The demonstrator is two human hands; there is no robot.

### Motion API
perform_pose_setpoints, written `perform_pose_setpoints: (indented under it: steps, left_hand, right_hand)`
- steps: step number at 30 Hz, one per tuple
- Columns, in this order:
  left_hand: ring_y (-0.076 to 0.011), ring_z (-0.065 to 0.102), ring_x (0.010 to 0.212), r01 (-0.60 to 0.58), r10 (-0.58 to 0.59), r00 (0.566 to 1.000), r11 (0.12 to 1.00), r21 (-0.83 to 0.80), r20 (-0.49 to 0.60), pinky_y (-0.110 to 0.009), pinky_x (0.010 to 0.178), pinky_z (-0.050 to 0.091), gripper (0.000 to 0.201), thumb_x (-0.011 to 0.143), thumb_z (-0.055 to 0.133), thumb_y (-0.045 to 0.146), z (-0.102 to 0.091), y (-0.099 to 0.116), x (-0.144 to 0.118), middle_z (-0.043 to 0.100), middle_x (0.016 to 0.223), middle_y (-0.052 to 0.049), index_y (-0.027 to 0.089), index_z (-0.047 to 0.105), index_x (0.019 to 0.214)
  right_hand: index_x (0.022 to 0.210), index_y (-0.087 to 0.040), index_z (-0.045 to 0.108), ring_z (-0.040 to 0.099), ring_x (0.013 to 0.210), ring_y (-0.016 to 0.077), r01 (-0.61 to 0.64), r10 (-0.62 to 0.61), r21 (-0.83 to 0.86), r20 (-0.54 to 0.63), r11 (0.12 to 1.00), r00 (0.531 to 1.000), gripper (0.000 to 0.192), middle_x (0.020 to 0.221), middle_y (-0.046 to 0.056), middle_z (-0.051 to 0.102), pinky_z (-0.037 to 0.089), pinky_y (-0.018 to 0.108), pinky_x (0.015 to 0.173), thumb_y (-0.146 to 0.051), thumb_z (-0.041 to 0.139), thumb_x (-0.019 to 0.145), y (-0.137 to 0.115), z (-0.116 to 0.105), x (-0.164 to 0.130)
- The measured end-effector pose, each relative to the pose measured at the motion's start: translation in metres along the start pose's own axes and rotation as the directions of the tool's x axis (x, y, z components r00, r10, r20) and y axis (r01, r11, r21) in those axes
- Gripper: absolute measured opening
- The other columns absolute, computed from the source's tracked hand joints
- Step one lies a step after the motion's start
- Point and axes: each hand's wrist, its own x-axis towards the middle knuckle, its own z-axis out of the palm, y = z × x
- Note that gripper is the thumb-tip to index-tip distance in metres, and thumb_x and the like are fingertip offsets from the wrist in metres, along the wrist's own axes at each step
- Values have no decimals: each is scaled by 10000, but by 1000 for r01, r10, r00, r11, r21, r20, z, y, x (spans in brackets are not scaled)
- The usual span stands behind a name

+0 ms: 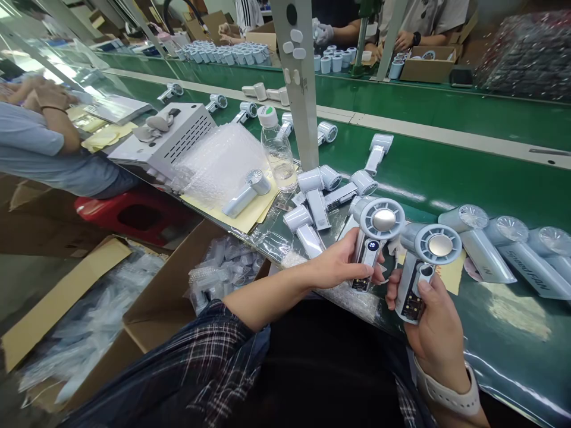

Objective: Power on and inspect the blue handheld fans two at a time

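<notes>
Holding one handheld fan each, left hand (341, 264) grips the left fan (372, 241), right hand (435, 330) the right fan (423, 264), side by side over the table (446, 172) edge, handles pointing down toward the body.

Pale blue-grey fans (484, 244) with silver centres lie on a green belt (446, 172). Yellow paper (250, 217), a red stool (134, 214), brown boxes (169, 285), a plaid sleeve (200, 356).

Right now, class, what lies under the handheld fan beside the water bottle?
The fan lies on yellow paper sheets, with bubble wrap behind. The surface beneath the sheets is covered.
</notes>
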Motion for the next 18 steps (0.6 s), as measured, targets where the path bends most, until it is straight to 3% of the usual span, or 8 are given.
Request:
perform_pose_setpoints:
  steps: [4,7,9,11,14,18]
  left_hand:
    - [-209,752,956,45,-36,992,997,68,-121,-386,854,593,794,719,988,429,5,5,-2,689,1187,-75,227,420,1236]
    - [-196,742,832,55,-51,991,998,35,-124,-361,753,601,869,696,972,627,9,4,-2,737,1075,-60,248,360,1184]
    - [-178,720,730,31,-32,992,999,-16,-123,-337,686,586,775,809,790,804,13,2,-4,739,975,-25,258,346,1135]
    - [-168,703,702,-9,6,987,1000,-18,-159,-310,662,560,672,912,634,838,16,1,-7,720,905,2,254,378,1124]
    - [-175,701,724,-30,31,985,999,13,-171,-301,671,554,595,957,630,769,19,5,-13,711,893,7,249,425,1161]
    - [-208,750,739,-24,20,999,997,-77,-49,-351,694,609,585,955,659,749,19,12,-20,726,911,12,278,377,1159]
  right_hand:
    - [1134,-243,707,629,560,164,-43,34,88,98,995,995,435,843,34,751,526,274,454,-626,752,934,-1,-2,-1]
    - [1074,-215,785,727,672,211,-109,98,116,100,987,990,574,961,96,812,642,359,587,-764,692,934,2,-7,-4]
    - [1107,-230,816,789,806,257,-109,108,120,15,987,994,518,1052,107,839,692,426,735,-709,753,922,4,-11,-6]
    - [1120,-250,822,811,886,296,-99,101,117,-17,988,995,435,1063,103,848,696,485,816,-634,803,916,6,-13,-8]
    - [1096,-267,814,819,934,340,-69,67,106,15,992,998,385,1031,105,849,688,546,852,-603,824,908,3,-13,-12]
    - [982,-287,802,818,852,331,30,-30,99,-3,995,1000,325,969,82,849,697,525,802,-575,886,858,-9,-8,-20]
